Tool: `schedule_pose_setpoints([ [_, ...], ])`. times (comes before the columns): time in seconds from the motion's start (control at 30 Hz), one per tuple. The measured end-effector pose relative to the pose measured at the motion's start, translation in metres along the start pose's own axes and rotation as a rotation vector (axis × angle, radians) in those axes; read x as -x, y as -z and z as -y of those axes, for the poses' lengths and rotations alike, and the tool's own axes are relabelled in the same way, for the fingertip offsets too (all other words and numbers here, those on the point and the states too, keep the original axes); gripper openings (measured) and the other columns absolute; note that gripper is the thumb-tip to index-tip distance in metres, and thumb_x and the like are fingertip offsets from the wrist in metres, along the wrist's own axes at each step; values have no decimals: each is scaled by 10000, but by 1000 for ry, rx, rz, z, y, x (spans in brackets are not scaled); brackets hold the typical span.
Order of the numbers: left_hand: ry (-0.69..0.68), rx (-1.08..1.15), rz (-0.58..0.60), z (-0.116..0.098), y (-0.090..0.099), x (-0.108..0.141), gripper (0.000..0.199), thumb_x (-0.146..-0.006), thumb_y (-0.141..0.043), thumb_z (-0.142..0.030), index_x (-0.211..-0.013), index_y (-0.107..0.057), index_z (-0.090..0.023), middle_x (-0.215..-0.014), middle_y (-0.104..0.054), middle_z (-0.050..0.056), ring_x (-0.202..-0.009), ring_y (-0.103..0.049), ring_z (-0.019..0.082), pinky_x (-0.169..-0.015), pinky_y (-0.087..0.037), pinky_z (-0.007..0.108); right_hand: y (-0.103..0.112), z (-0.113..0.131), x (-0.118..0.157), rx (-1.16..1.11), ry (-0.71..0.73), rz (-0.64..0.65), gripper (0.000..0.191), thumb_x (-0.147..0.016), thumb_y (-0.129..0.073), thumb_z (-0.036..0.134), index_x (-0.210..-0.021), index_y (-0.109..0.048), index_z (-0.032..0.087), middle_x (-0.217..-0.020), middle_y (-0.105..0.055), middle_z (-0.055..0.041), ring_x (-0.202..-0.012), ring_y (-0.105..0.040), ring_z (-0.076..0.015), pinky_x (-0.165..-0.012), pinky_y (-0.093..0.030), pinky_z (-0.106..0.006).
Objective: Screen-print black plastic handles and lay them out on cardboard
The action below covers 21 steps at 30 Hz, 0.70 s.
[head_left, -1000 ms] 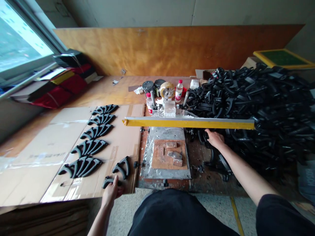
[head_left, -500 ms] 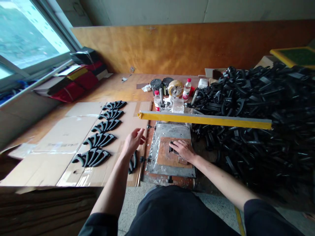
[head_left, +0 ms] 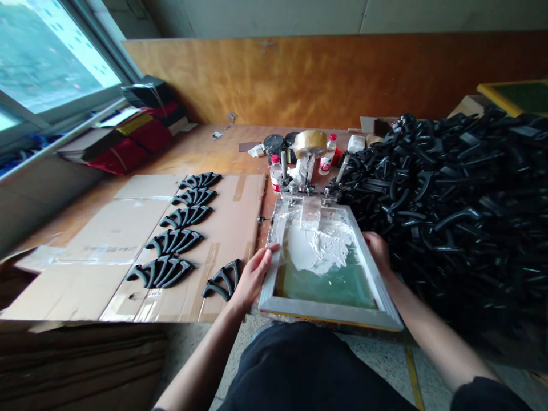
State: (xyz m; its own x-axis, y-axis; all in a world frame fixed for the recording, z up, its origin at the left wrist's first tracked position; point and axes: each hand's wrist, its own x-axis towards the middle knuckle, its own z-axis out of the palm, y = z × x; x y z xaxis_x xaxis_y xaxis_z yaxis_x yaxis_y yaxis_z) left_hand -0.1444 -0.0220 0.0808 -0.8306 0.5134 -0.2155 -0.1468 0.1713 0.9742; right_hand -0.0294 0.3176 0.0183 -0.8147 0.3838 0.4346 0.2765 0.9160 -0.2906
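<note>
A screen printing frame (head_left: 329,317) with grey metal sides lies lowered in front of me, over the spot where the wooden block was. White paste (head_left: 319,251) covers the far part of its green mesh (head_left: 325,285). My left hand (head_left: 256,277) is closed on the frame's left side, fingers at the edge. On the opposite side my right hand (head_left: 377,251) grips the right edge, its fingertips partly hidden. A clear squeegee-like plate (head_left: 310,212) stands at the frame's far end, below a tape-wrapped roll (head_left: 310,142).
Rows of curved black handles (head_left: 160,272) lie on flattened cardboard (head_left: 103,240) to the left, with a small group (head_left: 221,279) nearer me. A large heap of black parts (head_left: 462,228) fills the right. Red-capped bottles (head_left: 275,176) and dark tins (head_left: 273,147) stand behind the frame.
The raised frame has swung down flat, covering the wooden block. My right hand left the block for the frame's right side; my left hand moved right and nearer, onto its left side.
</note>
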Motion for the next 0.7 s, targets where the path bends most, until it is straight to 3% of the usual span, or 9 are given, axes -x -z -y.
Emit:
schedule_pose_setpoints([
  [0.1,121,-95,3,47,-4,1,715,-818,-594,-542,-1426,-435,-201,-740,-620,-8,-621,-553,127,-573,-424,219,4,7,-32,-51,-37,-104,257,-893,-486,191,-1032,-694,135,-1107,-660,-142,-972,-635,-238,-830,-539,-386],
  [0.2,180,-199,-20,77,-10,-8,714,-835,-571,-491,-1462,-373,-212,-670,-558,-42,-550,-484,100,-529,-366,199,-6,58,-62,-85,128,7,472,-805,-674,273,-1248,-579,140,-1351,-513,-172,-1200,-502,-307,-983,-452,-455],
  [0.27,190,-248,-30,87,-11,-13,681,-843,-554,-476,-1451,-391,-215,-675,-554,-41,-554,-480,99,-527,-358,196,-14,94,-70,-63,198,194,419,-784,-711,277,-1169,-602,154,-1215,-602,-148,-1130,-532,-302,-935,-465,-433],
  [0.37,194,-289,-37,91,-9,-15,654,-841,-548,-479,-1427,-427,-215,-687,-561,-35,-563,-485,101,-527,-354,195,-20,123,-57,-31,247,438,122,-827,-663,244,-928,-636,182,-927,-672,-83,-919,-597,-245,-793,-479,-344],
  [0.43,193,-301,-41,91,-8,-15,646,-835,-551,-487,-1412,-448,-215,-692,-566,-33,-567,-488,104,-533,-358,199,-16,124,-36,-34,349,504,37,-846,-605,183,-873,-630,177,-889,-667,-79,-879,-596,-227,-749,-459,-316],
  [0.6,178,-302,-42,92,-8,-14,621,-836,-537,-492,-1383,-484,-202,-683,-555,-31,-578,-484,111,-545,-362,210,8,108,-4,-135,733,618,175,-778,-548,53,-871,-632,174,-878,-661,-62,-865,-578,-197,-721,-422,-286],
  [0.7,175,-294,-35,91,-8,-14,613,-831,-538,-500,-1364,-502,-199,-679,-545,-31,-576,-476,113,-537,-357,211,10,107,-11,-160,707,631,120,-763,-592,90,-801,-623,199,-804,-654,-19,-805,-574,-180,-668,-406,-269],
])
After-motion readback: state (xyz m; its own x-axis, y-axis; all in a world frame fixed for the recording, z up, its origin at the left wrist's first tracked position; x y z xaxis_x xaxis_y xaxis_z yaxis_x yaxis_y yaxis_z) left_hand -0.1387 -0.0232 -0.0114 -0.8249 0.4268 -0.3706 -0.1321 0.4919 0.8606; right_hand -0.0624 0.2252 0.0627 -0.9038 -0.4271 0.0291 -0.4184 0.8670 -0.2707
